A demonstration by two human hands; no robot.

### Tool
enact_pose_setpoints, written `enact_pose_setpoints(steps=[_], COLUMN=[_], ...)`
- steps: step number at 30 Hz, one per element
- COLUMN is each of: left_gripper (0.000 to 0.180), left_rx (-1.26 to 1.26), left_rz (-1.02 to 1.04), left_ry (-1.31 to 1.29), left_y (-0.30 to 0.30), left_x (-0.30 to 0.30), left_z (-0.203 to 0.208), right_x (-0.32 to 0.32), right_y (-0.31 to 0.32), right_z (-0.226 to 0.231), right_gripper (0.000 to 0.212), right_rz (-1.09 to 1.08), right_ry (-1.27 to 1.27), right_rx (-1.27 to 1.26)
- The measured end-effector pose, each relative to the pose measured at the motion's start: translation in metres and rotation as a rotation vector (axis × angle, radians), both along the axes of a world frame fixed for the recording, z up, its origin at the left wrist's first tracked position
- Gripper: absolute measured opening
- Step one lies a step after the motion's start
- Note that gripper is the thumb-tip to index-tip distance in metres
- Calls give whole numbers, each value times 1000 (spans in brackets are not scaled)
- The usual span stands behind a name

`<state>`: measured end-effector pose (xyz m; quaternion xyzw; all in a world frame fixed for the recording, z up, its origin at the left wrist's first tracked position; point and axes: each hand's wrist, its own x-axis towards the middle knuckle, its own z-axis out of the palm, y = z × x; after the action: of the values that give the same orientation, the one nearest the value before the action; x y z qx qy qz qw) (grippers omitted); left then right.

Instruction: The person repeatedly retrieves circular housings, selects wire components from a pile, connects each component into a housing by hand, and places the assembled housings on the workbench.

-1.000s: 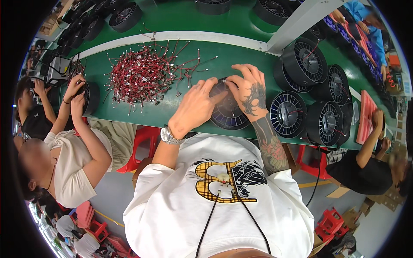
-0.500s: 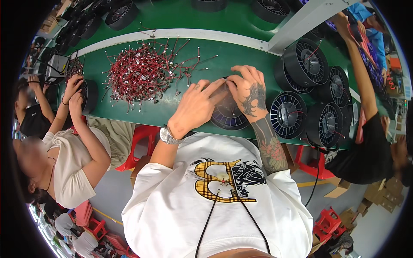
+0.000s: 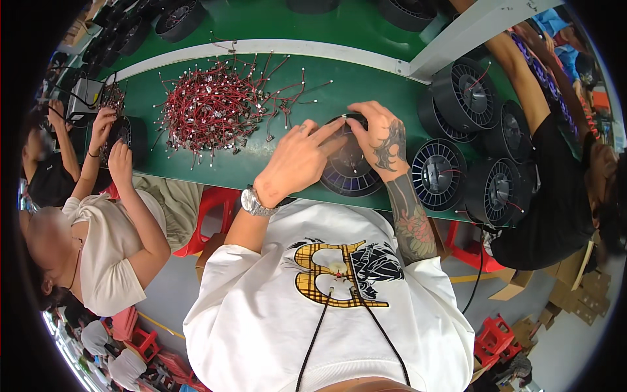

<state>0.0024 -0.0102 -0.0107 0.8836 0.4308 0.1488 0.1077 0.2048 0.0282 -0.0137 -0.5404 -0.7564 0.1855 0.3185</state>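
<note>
Under the left hand (image 3: 287,166) and right hand (image 3: 384,144) is a green worktable (image 3: 366,85); beyond them, a white rail (image 3: 294,46); to their right, a white post (image 3: 467,36). Behind them, red stools (image 3: 496,340) stand on grey floor (image 3: 176,281).

Left grip (image 3: 290,162) and right grip (image 3: 381,140) at black drum (image 3: 353,175); red wire pile (image 3: 210,108) to left

"What can't we see of the slotted black drum (image 3: 356,178)?"

"Parts of its upper half, behind the left hand (image 3: 290,160) and the right hand (image 3: 381,138); the pale piece (image 3: 344,116) between them is too small for us to identify."

"And beyond?"

"The upper edge cuts off two more drums (image 3: 408,13), and the white post (image 3: 480,34) hides part of a co-worker's bare arm (image 3: 520,77) from us."
</note>
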Motion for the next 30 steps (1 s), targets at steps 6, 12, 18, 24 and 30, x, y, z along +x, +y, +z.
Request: enact_pose_setpoints(steps=[6,12,18,24,30], left_gripper=[57,58,56,51,44], left_rx=[-50,-50,-57,-29,-15], left_rz=[6,7,-25,-28,-13], left_ry=[9,7,-42,-54,-56], left_y=[0,1,4,3,2], left_x=[1,0,-1,-1,-4], left_z=[2,0,-3,-5,-5], right_x=[1,0,-1,1,-1], right_y=[2,4,6,8,14], right_z=[0,-1,4,3,3], right_gripper=[17,18,18,17,17], right_rz=[28,3,-36,-43,-50], right_ry=[-18,-3,55,108,104], right_rx=[-10,-14,-128,-186,-200])
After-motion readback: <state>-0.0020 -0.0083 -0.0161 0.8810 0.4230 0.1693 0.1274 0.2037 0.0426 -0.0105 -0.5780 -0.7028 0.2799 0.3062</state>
